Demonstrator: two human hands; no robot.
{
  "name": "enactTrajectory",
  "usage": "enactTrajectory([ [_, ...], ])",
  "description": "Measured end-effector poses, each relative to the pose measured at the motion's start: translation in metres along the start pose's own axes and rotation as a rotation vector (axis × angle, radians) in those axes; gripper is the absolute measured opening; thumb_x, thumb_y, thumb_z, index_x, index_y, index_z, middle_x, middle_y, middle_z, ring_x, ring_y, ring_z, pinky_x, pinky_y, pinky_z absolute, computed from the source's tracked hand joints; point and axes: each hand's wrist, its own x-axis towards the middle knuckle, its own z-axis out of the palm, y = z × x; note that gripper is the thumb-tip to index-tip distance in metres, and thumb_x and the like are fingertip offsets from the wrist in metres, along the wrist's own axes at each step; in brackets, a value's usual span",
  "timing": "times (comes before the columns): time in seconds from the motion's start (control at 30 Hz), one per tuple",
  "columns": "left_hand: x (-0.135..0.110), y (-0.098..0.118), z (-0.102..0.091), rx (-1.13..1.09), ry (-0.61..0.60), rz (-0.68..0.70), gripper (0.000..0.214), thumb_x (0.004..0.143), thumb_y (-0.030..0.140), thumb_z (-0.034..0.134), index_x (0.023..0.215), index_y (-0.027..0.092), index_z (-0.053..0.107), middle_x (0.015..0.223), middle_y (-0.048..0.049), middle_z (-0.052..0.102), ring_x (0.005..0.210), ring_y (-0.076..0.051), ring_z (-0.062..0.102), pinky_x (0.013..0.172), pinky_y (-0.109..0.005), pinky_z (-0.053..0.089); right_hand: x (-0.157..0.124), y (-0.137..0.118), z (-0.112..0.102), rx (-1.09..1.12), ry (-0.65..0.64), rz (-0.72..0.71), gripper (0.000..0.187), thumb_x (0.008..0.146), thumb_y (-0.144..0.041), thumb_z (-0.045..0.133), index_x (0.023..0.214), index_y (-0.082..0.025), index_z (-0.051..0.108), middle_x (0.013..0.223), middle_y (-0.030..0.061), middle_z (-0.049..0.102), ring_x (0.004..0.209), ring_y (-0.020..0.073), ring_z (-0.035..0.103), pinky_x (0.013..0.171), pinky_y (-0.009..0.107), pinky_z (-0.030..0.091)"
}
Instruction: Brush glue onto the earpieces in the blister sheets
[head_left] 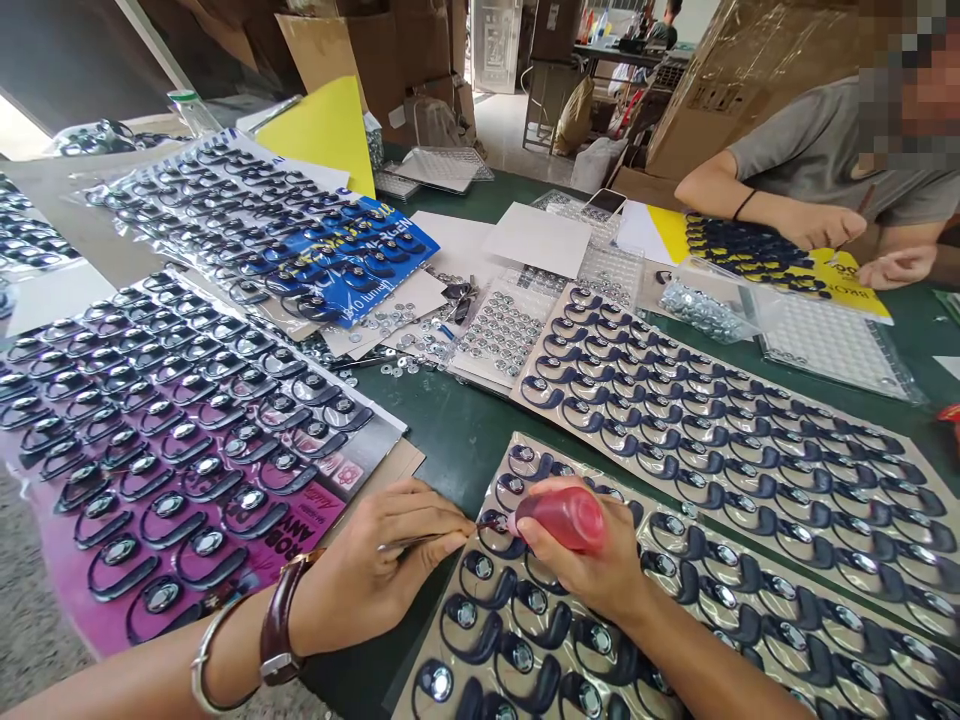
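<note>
My right hand point(592, 565) is closed around a small red squeeze bottle point(566, 517), its tip pointing left at a dark ear-hook piece on the sheet point(675, 620) below it. My left hand point(382, 570) pinches a thin metal tool point(435, 540) whose tip meets the bottle's nozzle over the same piece. A brown watch and a metal bangle sit on my left wrist. The sheet holds several rows of dark hooks with shiny round centres.
More sheets of hooks lie around: a purple one point(45, 530) at left, a blue one point(375, 270) behind, a tan one point(885, 440) at right. Loose metal discs point(405, 355) and clear trays sit mid-table. Another person's hands point(825, 225) work at the far right.
</note>
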Motion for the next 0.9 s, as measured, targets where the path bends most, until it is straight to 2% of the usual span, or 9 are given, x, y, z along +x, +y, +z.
enactTrajectory([
  [0.1,0.0,0.001,0.002,-0.006,0.004,0.001,0.02,0.091,0.009,0.05,0.103,0.016,0.063,0.095,-0.007,0.069,0.084,-0.016,0.064,0.078,-0.029,0.049,0.003,-0.002,-0.003,0.025,-0.075,0.068,0.022,0.078,-0.037,0.069,0.088,-0.019,0.062,0.076,0.0007,0.071,0.059,0.0138,0.066,0.06,0.024,0.054],
  [0.2,-0.004,0.003,0.005,0.034,0.045,0.062,0.02,0.09,0.008,0.051,0.104,0.016,0.063,0.094,-0.0071,0.07,0.082,-0.015,0.065,0.078,-0.029,0.048,0.009,-0.009,-0.013,0.108,-0.155,0.278,0.024,0.078,-0.042,0.068,0.085,-0.019,0.064,0.07,0.0003,0.07,0.058,0.015,0.065,0.059,0.026,0.054],
  [0.27,-0.01,0.006,0.006,0.093,0.07,0.132,0.022,0.091,0.007,0.05,0.108,0.015,0.061,0.097,-0.0081,0.07,0.083,-0.015,0.065,0.079,-0.03,0.048,0.013,-0.015,-0.019,0.206,-0.166,0.38,0.025,0.08,-0.043,0.064,0.087,-0.019,0.065,0.068,0.0007,0.069,0.058,0.0156,0.065,0.056,0.026,0.054],
  [0.33,-0.019,0.011,0.006,0.172,0.048,0.231,0.025,0.092,0.008,0.045,0.112,0.012,0.058,0.101,-0.0112,0.069,0.086,-0.017,0.065,0.08,-0.032,0.048,0.012,-0.021,-0.022,0.271,-0.123,0.424,0.024,0.08,-0.041,0.065,0.089,-0.019,0.065,0.067,0.0011,0.069,0.057,0.0157,0.065,0.055,0.026,0.054],
  [0.47,-0.036,0.023,0.006,0.334,-0.036,0.408,0.029,0.095,0.011,0.034,0.111,0.004,0.057,0.103,-0.0166,0.067,0.088,-0.021,0.065,0.08,-0.036,0.05,-0.002,-0.026,-0.01,0.326,-0.019,0.449,0.018,0.08,-0.035,0.066,0.086,-0.019,0.063,0.064,0.0013,0.069,0.055,0.016,0.066,0.053,0.025,0.055],
  [0.6,-0.041,0.029,0.008,0.396,-0.097,0.414,0.037,0.098,0.012,0.025,0.107,0.002,0.06,0.099,-0.0177,0.068,0.082,-0.021,0.065,0.076,-0.035,0.051,-0.016,-0.023,0.006,0.391,-0.032,0.443,0.016,0.082,-0.033,0.064,0.089,-0.019,0.061,0.067,0.0007,0.069,0.056,0.0167,0.067,0.051,0.024,0.056],
  [0.73,-0.042,0.029,0.011,0.417,-0.113,0.428,0.038,0.097,0.011,0.026,0.105,0.0,0.061,0.096,-0.0187,0.068,0.081,-0.023,0.065,0.074,-0.036,0.052,-0.019,-0.019,0.012,0.379,-0.044,0.426,0.014,0.082,-0.033,0.063,0.088,-0.02,0.061,0.066,-0.0009,0.069,0.053,0.0149,0.066,0.049,0.021,0.055],
  [0.9,-0.043,0.031,0.012,0.468,-0.102,0.44,0.04,0.097,0.01,0.025,0.101,0.0,0.063,0.094,-0.0183,0.069,0.082,-0.023,0.067,0.076,-0.036,0.053,-0.022,-0.014,0.013,0.308,-0.098,0.402,0.015,0.082,-0.033,0.064,0.089,-0.019,0.062,0.072,0.0017,0.07,0.06,0.0165,0.068,0.058,0.024,0.057],
])
